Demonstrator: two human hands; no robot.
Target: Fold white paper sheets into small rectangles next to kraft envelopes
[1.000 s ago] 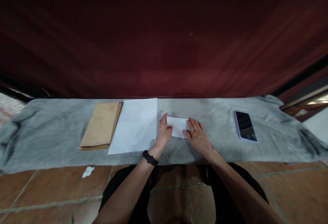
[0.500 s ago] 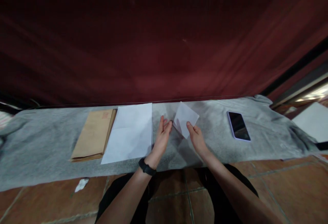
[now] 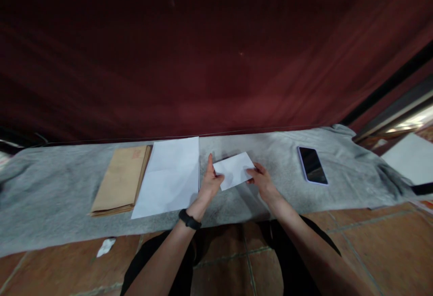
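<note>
A folded white sheet of paper [image 3: 233,170] is held between both hands above the grey cloth. Its left end sits in my left hand [image 3: 211,182], thumb on top, with one finger pointing up and away past the edge. My right hand [image 3: 260,178] pinches the right end, thumb on top and fingers beneath. To the left of my left hand lie large white paper sheets [image 3: 169,174], flat on the cloth. Beside those is a stack of brown paper envelopes [image 3: 120,178] with small red print in a corner.
The grey cloth [image 3: 277,151] covers a long, narrow surface against a dark red panel [image 3: 216,61]. A phone with a lilac case [image 3: 313,165] lies to the right. Crumpled white paper [image 3: 106,247] is on the tiled floor [image 3: 61,269]. A white object [image 3: 411,158] stands far right.
The folded paper has turned from a tilted position to nearly level and come lower. My left hand, apart from it before, now grips its left end; my right hand still holds it.
</note>
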